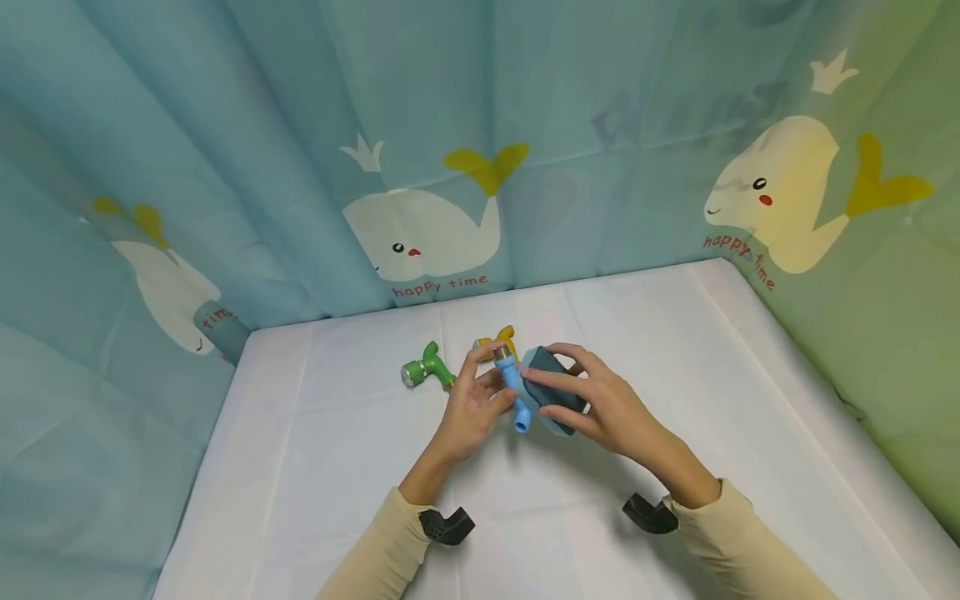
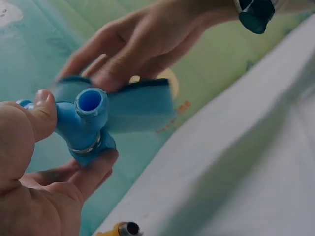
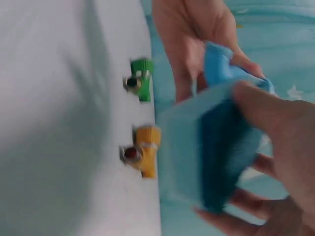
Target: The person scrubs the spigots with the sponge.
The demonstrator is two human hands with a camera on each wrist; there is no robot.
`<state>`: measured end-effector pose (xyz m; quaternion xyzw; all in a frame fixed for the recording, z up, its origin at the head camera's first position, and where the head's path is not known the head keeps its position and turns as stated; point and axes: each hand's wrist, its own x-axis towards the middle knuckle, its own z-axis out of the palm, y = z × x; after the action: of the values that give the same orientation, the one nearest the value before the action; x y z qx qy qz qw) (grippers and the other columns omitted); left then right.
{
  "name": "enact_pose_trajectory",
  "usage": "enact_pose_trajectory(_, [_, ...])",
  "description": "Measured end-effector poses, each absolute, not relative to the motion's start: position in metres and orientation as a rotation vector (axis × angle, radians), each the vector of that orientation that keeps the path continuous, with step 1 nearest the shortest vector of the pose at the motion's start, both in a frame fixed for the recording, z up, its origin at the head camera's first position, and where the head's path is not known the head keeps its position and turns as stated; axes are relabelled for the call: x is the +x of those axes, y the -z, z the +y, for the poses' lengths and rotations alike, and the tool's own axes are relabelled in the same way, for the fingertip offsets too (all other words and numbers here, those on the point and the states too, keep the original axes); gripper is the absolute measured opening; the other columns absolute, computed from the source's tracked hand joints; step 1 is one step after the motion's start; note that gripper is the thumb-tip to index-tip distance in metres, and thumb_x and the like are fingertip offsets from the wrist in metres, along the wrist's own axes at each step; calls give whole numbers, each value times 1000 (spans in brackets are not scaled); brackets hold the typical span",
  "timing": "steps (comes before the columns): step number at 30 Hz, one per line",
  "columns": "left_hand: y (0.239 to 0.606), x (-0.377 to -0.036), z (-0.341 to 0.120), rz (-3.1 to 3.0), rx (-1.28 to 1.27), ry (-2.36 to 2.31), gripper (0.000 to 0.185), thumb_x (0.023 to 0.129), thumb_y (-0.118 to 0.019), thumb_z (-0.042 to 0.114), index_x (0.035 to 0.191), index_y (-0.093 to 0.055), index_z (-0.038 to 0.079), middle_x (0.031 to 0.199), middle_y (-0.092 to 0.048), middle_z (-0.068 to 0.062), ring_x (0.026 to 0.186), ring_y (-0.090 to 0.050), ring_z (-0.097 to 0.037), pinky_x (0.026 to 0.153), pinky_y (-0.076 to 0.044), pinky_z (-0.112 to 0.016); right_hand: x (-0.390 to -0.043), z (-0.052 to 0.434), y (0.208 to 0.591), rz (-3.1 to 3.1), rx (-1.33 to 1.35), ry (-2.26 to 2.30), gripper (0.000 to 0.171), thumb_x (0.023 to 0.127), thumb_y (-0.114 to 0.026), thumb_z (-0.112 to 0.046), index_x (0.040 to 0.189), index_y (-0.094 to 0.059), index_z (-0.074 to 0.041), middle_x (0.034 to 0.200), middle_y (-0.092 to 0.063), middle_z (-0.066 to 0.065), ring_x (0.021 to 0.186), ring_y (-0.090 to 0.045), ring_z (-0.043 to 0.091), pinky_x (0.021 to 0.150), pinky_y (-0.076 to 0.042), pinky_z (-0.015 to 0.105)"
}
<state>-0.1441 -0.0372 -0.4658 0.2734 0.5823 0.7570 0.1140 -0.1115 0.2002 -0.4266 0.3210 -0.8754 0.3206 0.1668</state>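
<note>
In the head view my left hand (image 1: 471, 410) holds a blue faucet (image 1: 511, 377), a bent tap with a metal end at its top, above the white table. The left wrist view shows its open round mouth and the thumb and fingers on either side of the blue faucet (image 2: 71, 120). My right hand (image 1: 617, 408) grips a sponge (image 1: 558, 393) with a dark blue layer and a pale blue layer. The pale side of the sponge (image 3: 179, 147) faces the faucet and seems to touch it, blurred in both wrist views.
Behind the hands, a green faucet (image 1: 427, 367) and a yellow faucet (image 1: 507, 335) lie on the white table (image 1: 337, 467). Curtains with whale prints (image 1: 423, 233) stand along the table's back and sides. A black device (image 1: 447, 527) sits at each wrist.
</note>
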Motion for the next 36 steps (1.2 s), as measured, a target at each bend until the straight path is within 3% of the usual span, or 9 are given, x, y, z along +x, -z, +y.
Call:
enact_pose_trajectory(4, [467, -144, -39, 1657, 748, -2230, 59, 101, -65, 17, 151, -34, 21, 143, -49, -37, 130, -58, -30, 94, -57, -38, -110, 206, 422, -2488, 900, -845, 56, 82, -88, -22, 135, -70, -25, 143, -53, 15, 95, -61, 21, 65, -55, 33])
enact_pose_trajectory(10, [462, -145, -38, 1593, 652, -2290, 63, 102, -64, 22, 153, -27, 25, 146, -48, -32, 129, -59, -26, 97, -56, -40, -110, 194, 422, -2400, 913, -1027, 55, 86, -85, -20, 138, -68, -22, 147, -50, 16, 99, -62, 24, 65, -56, 28])
enact_pose_trajectory(16, [462, -145, -36, 1517, 443, -2394, 59, 106, -54, 8, 154, -23, 25, 146, -45, -39, 124, -62, -22, 91, -57, -35, -106, 193, 435, -2423, 855, -1038, 58, 80, -88, -14, 135, -70, -20, 145, -51, 16, 95, -62, 21, 61, -54, 25])
enact_pose_trajectory(22, [459, -147, -33, 1530, 409, -2440, 59, 107, -53, 13, 155, -21, 27, 147, -43, -38, 127, -60, -28, 99, -54, -46, -111, 187, 436, -2372, 851, -1124, 58, 85, -86, -16, 139, -67, -21, 147, -51, 13, 97, -62, 22, 62, -55, 29])
enact_pose_trajectory(27, [461, -148, -32, 1543, 348, -2459, 59, 108, -51, 11, 155, -20, 28, 147, -46, -30, 130, -56, -32, 98, -54, -46, -112, 192, 445, -2394, 814, -1085, 59, 81, -88, -12, 136, -69, -19, 144, -52, 16, 93, -62, 22, 58, -54, 27])
enact_pose_trajectory(36, [457, -147, -28, 1633, 357, -2453, 57, 110, -48, 19, 155, -15, 29, 128, -57, -22, 103, -68, -24, 91, -58, -42, -117, 182, 443, -2321, 722, -1054, 59, 81, -88, -14, 137, -68, -18, 143, -52, 18, 95, -63, 29, 58, -57, 34])
